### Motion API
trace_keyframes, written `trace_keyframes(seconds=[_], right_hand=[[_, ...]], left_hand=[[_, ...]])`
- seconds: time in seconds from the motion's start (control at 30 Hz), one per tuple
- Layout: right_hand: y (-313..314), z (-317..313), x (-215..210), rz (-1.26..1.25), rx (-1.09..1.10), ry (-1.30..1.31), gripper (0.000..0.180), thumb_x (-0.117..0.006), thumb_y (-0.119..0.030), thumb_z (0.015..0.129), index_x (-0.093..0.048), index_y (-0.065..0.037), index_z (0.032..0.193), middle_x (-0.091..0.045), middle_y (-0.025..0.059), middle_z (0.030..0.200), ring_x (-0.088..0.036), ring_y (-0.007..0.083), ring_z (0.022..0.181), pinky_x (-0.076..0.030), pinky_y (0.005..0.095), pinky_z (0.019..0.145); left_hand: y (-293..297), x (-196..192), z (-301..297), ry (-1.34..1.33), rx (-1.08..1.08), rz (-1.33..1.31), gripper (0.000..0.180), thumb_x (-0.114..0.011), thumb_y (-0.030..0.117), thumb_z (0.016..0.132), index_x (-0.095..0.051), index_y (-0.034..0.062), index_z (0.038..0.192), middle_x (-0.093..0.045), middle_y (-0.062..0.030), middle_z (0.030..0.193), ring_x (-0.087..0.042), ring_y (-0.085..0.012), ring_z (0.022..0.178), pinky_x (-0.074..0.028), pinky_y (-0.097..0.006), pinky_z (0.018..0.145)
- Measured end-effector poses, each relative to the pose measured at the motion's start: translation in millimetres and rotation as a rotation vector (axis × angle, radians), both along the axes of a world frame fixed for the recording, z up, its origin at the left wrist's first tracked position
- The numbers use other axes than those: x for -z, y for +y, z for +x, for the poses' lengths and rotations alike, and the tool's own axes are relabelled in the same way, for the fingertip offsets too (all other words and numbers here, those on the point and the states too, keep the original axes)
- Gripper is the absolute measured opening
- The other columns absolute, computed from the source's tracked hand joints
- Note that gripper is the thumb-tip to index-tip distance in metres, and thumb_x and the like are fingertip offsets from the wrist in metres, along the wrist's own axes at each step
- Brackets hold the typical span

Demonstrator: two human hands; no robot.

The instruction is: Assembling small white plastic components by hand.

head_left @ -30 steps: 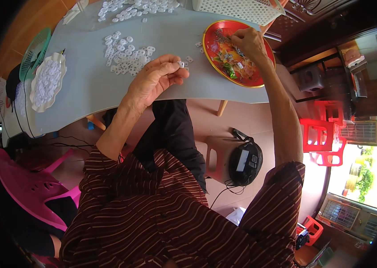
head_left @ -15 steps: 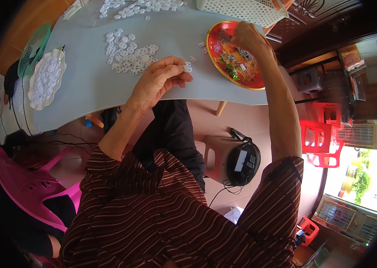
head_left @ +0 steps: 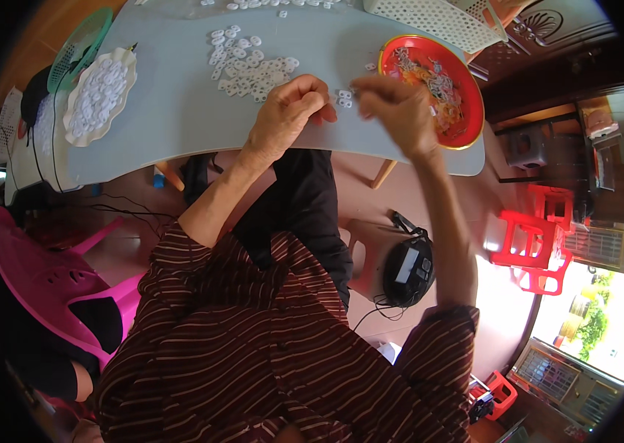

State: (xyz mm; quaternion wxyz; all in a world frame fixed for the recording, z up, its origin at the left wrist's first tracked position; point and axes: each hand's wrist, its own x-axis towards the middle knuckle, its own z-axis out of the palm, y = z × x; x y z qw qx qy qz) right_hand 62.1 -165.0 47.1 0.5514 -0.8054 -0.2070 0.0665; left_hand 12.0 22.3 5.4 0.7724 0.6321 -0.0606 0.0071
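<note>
My left hand (head_left: 291, 114) is closed over the near edge of the grey table, its thumb and fingers pinched together. A small white plastic piece with holes shows partly at its fingertips. Just beyond lie a few more such white pieces (head_left: 345, 102). My right hand (head_left: 400, 114) hovers to the right of them, fingers bent towards the left hand; motion blur hides what they hold, if anything. Behind my right hand sits a round red tray (head_left: 468, 133) with a gold rim, holding many small silvery metal parts. A pile of white plastic pieces (head_left: 256, 77) spreads beyond my left hand.
At left, a scalloped white dish (head_left: 76, 133) heaped with white pieces stands beside a green mesh basket (head_left: 79, 48). A white perforated basket (head_left: 437, 22) is at the far right. Below are a pink chair (head_left: 46, 280), a stool with a black bag (head_left: 408, 272), and red stools (head_left: 530, 240).
My right hand has left the red tray and come left, close to my left hand. The left hand stays pinched. The whole view has shifted slightly.
</note>
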Motion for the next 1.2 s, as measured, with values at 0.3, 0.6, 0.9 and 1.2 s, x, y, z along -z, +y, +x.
trace_keyframes(seconds=[0.3, 0.6, 0.9, 1.2], right_hand=[[10, -21, 32, 0.447, 0.176, 0.236, 0.011, -0.063, -0.006, 0.085, -0.066, 0.002, 0.092, -0.063, 0.0025, 0.076, -0.057, 0.0071, 0.068, -0.046, 0.0209, 0.059], [16, -22, 34, 0.527, 0.17, 0.205, 0.014, -0.065, -0.005, 0.084, -0.064, -0.002, 0.098, -0.064, 0.0008, 0.082, -0.058, 0.0073, 0.072, -0.045, 0.0207, 0.06], [18, -24, 35, 0.517, 0.187, 0.197, 0.013, -0.066, -0.006, 0.084, -0.064, -0.003, 0.096, -0.065, -0.0002, 0.084, -0.057, 0.0057, 0.073, -0.044, 0.0194, 0.061], [20, -28, 35, 0.533, 0.177, 0.156, 0.014, -0.065, -0.005, 0.084, -0.063, -0.001, 0.097, -0.064, 0.0011, 0.085, -0.057, 0.0059, 0.076, -0.046, 0.0203, 0.068]], left_hand=[[-8, 0, 4, -0.122, -0.018, 0.228, 0.014, -0.054, 0.015, 0.087, -0.057, 0.0017, 0.083, -0.06, -0.0002, 0.068, -0.048, -0.0049, 0.061, -0.042, -0.021, 0.057], [-9, 2, 3, -0.125, 0.013, 0.212, 0.014, -0.053, 0.015, 0.087, -0.058, 0.0023, 0.083, -0.059, 0.001, 0.069, -0.043, -0.0025, 0.06, -0.037, -0.019, 0.054], [-11, 2, 5, -0.142, 0.007, 0.229, 0.014, -0.053, 0.013, 0.088, -0.058, 0.0017, 0.084, -0.058, 0.0022, 0.07, -0.044, -0.0025, 0.061, -0.037, -0.019, 0.053], [-8, 3, 4, -0.108, 0.051, 0.247, 0.014, -0.053, 0.013, 0.09, -0.058, 0.0002, 0.092, -0.062, -0.0015, 0.075, -0.05, -0.0061, 0.071, -0.043, -0.021, 0.068]])
